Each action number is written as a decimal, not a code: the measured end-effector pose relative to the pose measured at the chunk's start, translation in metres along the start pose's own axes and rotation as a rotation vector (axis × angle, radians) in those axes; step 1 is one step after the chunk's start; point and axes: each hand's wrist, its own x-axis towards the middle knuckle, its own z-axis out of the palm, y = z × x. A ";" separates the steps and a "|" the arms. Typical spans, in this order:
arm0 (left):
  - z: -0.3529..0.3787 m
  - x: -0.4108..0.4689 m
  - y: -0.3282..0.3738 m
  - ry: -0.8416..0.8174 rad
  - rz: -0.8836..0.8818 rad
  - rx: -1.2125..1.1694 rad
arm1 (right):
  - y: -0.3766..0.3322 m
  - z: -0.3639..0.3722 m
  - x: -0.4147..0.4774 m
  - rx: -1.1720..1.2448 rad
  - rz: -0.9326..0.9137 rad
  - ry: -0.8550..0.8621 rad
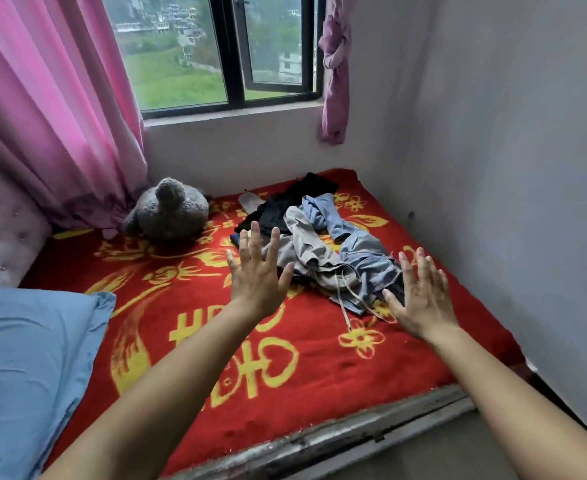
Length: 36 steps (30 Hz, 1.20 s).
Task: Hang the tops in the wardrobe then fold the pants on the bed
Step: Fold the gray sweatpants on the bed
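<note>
From the head camera, looking down over the bed (pixel 285 375) with its red and yellow blanket, both bare hands are held out flat above it, palms down and empty. The left hand (pixel 255 271) has its fingers spread wide and straight; the right hand (pixel 422 292) likewise, fingers fanned apart, gripping nothing. The heap of clothes (pixel 323 244) lies ahead of the fingers and between the two hands, towards the corner by the window (pixel 223 53). It runs in a loose diagonal: black garments (pixel 285 202) at the far end, a grey piece (pixel 306 244) in the middle, pale blue denim (pixel 364 261) nearest, with a drawstring (pixel 345 299) trailing towards the viewer. The right hand looks nearer, its thumb just beside the denim's near edge, while the left fingertips overlap the grey and black part from the other side. I cannot tell whether either hand touches cloth. Which pieces are tops and which pants is unclear in the tangle, and no wardrobe shows. I judge the sorting not yet begun. A grey plush toy (pixel 169 211) sits well to the left, a blue pillow (pixel 32 358) nearer.
</note>
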 end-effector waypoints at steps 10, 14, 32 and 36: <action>0.154 0.110 0.062 -0.340 -0.024 0.110 | 0.102 0.123 0.104 0.069 0.120 -0.324; 0.204 0.143 0.082 -0.448 -0.111 0.114 | 0.133 0.174 0.152 0.085 0.065 -0.474; 0.500 0.151 -0.003 -0.946 -0.262 0.122 | 0.072 0.416 0.284 0.242 -0.015 -0.423; 0.541 0.128 -0.033 -1.157 -0.296 0.066 | 0.048 0.479 0.344 0.070 -0.072 -0.392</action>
